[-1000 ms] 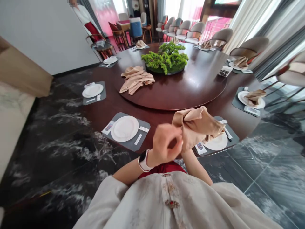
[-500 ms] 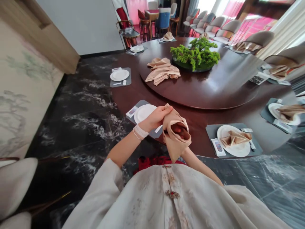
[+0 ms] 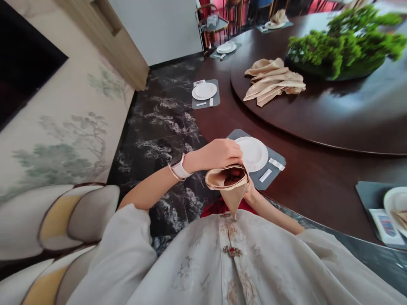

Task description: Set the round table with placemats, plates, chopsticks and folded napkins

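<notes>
My left grip (image 3: pixel 219 154) closes on a tan napkin cone (image 3: pixel 233 199), right grip (image 3: pixel 250 190) half-hidden beneath; just beyond, a plate (image 3: pixel 254 153) sits bare.

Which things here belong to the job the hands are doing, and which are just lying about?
In the job: beige cloth napkin, left hand, right hand.
Just lying about: white plate, grey place mat, napkin pile, green centrepiece.

Flooring: black marble tiles with white veining (image 3: pixel 165 140). Walls: pale panel painted with grey-green trees (image 3: pixel 66 144); plain white wall (image 3: pixel 159 25) with light-wood trim (image 3: pixel 117 42). Furniture: round dark-wood tabletop (image 3: pixel 321 199); cream-and-mustard upholstered chair backs (image 3: pixel 76 216); small dark metal-framed side chair (image 3: pixel 211 21). Windows: none in view.
</notes>
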`<state>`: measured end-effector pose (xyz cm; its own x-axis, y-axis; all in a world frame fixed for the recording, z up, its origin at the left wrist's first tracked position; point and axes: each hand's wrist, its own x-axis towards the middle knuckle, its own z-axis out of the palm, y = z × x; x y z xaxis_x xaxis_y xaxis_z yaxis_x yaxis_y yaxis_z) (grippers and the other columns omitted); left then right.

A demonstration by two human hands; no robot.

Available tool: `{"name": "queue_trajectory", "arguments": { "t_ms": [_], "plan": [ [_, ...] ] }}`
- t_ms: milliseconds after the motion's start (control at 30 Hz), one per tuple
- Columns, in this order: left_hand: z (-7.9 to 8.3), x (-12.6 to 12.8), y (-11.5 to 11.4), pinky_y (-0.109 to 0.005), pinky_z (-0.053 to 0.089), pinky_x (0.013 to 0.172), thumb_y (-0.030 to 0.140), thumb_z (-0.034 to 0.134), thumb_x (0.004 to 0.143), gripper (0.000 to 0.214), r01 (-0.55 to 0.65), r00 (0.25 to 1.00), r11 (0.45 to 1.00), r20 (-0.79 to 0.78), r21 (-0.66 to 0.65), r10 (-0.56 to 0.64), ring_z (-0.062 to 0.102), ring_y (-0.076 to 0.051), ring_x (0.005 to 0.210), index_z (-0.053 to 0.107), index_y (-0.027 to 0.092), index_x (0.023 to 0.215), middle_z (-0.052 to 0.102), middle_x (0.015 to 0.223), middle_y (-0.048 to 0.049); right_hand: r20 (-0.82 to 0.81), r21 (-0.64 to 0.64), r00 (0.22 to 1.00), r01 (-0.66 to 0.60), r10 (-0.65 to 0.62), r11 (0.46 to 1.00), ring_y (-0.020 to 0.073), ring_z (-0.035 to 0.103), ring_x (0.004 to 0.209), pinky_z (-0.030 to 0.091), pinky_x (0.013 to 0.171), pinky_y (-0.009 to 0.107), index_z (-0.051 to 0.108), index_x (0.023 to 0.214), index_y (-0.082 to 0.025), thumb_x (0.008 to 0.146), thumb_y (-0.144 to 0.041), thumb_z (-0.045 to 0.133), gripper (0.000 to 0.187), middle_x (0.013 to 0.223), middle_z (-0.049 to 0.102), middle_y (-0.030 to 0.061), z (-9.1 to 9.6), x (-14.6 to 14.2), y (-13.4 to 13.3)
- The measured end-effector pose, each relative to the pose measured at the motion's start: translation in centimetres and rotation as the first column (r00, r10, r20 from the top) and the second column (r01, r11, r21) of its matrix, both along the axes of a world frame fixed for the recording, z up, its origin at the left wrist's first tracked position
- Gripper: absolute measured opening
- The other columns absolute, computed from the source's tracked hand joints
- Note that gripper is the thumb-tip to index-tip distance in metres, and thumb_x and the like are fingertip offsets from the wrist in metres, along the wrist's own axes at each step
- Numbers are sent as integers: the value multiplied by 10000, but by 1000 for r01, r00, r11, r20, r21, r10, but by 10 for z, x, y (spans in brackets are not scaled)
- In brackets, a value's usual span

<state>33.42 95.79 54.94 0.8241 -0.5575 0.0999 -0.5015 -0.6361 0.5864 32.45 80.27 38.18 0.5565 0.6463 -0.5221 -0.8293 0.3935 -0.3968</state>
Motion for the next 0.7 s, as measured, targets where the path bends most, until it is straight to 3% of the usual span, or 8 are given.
{"name": "queue_trajectory", "arguments": {
  "t_ms": [67,200,333,433,533,600,700],
  "plan": [
    [-8,15,12,-271,418,665,404,548,947,397,-9,990,1000,-144,-22,6,534,-150,657,630,176,632,593,659,-30,-174,60,985,-8,18,998,133,675,655,593,731,273,640,721,-177,941,-281,518,273,669,698,12,-3,0,15],
    [-29,61,25,-269,301,528,541,557,910,568,-29,913,996,-407,-82,-7,359,-100,497,482,170,486,416,511,9,-233,84,973,13,6,996,166,674,647,609,704,319,674,765,-175,947,-334,524,285,674,712,42,-6,16,36],
    [-40,108,28,-263,337,549,609,664,812,558,14,902,977,-419,-212,-104,428,-112,543,481,178,510,463,557,8,-259,121,962,121,-86,985,146,686,702,596,734,281,670,800,-171,969,-286,475,283,706,714,32,-8,52,54],
    [-35,141,29,-256,388,595,592,767,713,505,192,874,943,-389,-271,-290,493,-120,597,526,181,546,529,620,12,-289,185,955,119,-61,976,170,696,752,606,752,305,668,845,-152,964,-305,498,258,755,726,54,-6,80,66],
    [-27,175,27,-258,410,626,518,783,717,394,353,793,890,-412,-290,-449,536,-133,642,604,186,601,595,671,0,-300,214,952,127,-58,969,158,676,705,611,745,297,658,866,-144,952,-289,527,213,736,711,40,1,101,73],
    [-28,197,25,-264,403,610,487,782,724,372,391,738,875,-470,-287,-484,536,-137,627,613,186,584,604,653,-6,-271,185,958,149,-96,971,137,659,670,608,734,267,642,832,-160,936,-256,546,171,678,678,8,6,112,75],
    [-42,230,21,-268,356,534,516,804,697,472,348,714,902,-550,-257,-432,473,-119,531,542,182,491,531,539,7,-148,94,974,186,-171,978,146,678,712,616,743,274,637,824,-178,938,-281,538,183,690,674,7,11,127,73]
  ]
}}
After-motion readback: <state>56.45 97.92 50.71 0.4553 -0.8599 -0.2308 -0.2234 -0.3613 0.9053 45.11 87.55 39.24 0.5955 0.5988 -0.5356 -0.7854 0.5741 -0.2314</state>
